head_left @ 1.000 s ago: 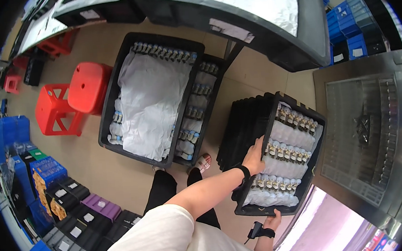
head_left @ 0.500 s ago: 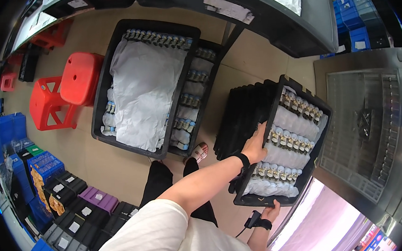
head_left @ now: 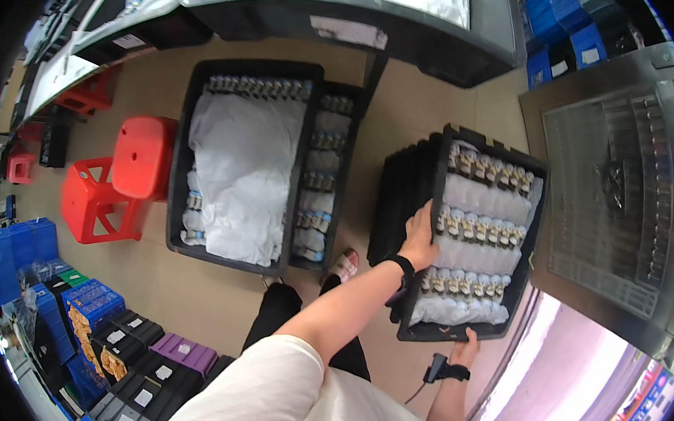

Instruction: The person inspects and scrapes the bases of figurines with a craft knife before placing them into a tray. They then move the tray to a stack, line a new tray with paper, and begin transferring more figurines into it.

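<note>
Head cam, looking straight down: tan floor [head_left: 393, 119], a grey metal bench [head_left: 628, 187] at 3 o'clock, and a long dark table edge [head_left: 418, 38] across 12 o'clock. Two red plastic stools [head_left: 121, 188] sit at 9 o'clock, with stacks of blue and black bins [head_left: 85, 333] down at 7 to 8 o'clock.

On the floor around 11 o'clock there's one big black crate [head_left: 258, 161] lined with rows of small bottles and covered by a white sheet, with a second crate [head_left: 334, 179] tucked under its right side.

The thing I'm handling is the black tray [head_left: 474, 239] at about 4 o'clock, sitting on top of a stack of empty black trays [head_left: 406, 189]. It has three rows of small capped bottles with white padding between them.

My left hand [head_left: 420, 235] is clamped on the tray's left rim, fingers curled over the edge. My right hand [head_left: 465, 352] grips the near rim from below, at 5 o'clock.
</note>
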Demonstrator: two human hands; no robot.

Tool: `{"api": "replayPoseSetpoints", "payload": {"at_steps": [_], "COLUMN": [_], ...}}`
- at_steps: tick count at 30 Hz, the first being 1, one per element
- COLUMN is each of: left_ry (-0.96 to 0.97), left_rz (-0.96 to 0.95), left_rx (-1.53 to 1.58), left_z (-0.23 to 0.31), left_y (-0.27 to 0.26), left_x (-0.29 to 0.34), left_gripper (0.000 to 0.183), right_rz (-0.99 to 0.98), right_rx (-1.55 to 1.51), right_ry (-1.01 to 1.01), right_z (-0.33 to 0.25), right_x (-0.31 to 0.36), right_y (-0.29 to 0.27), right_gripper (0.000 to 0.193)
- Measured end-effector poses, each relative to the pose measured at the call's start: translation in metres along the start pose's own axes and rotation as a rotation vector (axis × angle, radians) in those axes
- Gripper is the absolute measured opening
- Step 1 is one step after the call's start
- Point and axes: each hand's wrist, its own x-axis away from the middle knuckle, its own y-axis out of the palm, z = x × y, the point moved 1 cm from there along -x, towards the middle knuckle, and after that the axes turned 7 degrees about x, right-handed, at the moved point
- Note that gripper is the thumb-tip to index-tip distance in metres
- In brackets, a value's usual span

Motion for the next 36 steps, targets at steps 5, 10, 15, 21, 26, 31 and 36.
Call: {"api": "replayPoseSetpoints", "payload": {"at_steps": [5,10,15,21,26,31,36], "left_ry": [-0.045,-0.141,-0.704,-0.698,-0.404,-0.681,-1.071], "left_rz": [-0.201,-0.218,-0.730,-0.502,0.584,0.859,0.703], "left_rx": [-0.112,-0.536,-0.746,-0.197,-0.085,-0.002,-0.108], "left_z": [-0.031,-0.128,-0.119,-0.078,-0.100,-0.201,-0.219], "left_y": [-0.071,-0.206,-0.326,-0.403,-0.414,-0.398,-0.359], "left_x": [0.036,0.152,0.302,0.386,0.464,0.553,0.646], "left_gripper": [0.118,0.058,0.067,0.039,0.036,0.034,0.037], "right_rz": [-0.420,-0.835,-1.210,-1.527,-2.475,-2.724,-2.841], "right_rx": [-0.398,-0.093,0.380,0.822,0.225,0.800,0.756], "right_ry": [0.289,0.208,-0.003,-0.951,-0.973,0.537,0.058], "right_z": [0.051,0.055,0.007,-0.049,-0.123,-0.155,-0.099], "right_x": [0.026,0.079,0.213,0.386,0.600,0.715,0.737], "right_y": [-0.036,0.080,0.155,0.230,0.295,0.263,0.276], "right_gripper": [0.050,0.047,0.043,0.061,0.065,0.064,0.061]}}
